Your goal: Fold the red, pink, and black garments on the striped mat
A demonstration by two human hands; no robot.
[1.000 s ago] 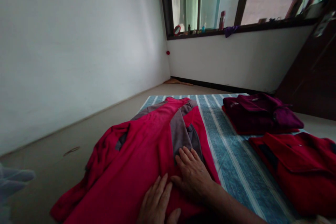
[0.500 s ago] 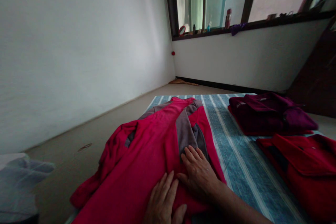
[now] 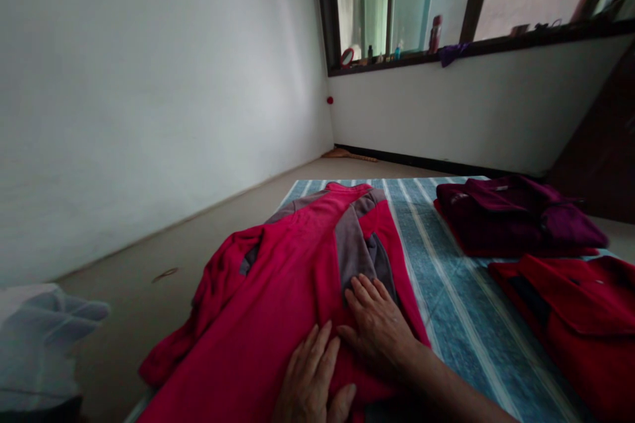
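Note:
A pink-red garment with grey panels [image 3: 268,297] lies spread over a blue surface with white stripes [image 3: 436,277], its collar at the far end. Near the bottom edge, my left hand [image 3: 312,377] rests flat on the pink cloth, fingers extended. My right hand [image 3: 374,317] lies just ahead of it and to the right, palm down, its fingertips on the grey panel. Both hands hold nothing. One sleeve stretches out on the left; the other side's cloth is partly hidden under my right hand and forearm.
On the right are a folded purple garment [image 3: 516,215] and a folded red garment [image 3: 585,324]. Whitish fabric [image 3: 40,344] shows at the lower left. Small items and a pink bottle [image 3: 435,34] stand on the windowsill [image 3: 397,65]. A white wall [image 3: 163,92] rises on the left.
The whole view has shifted slightly, so everything appears a little farther right. Both hands remain flat in about the same places on the garment.

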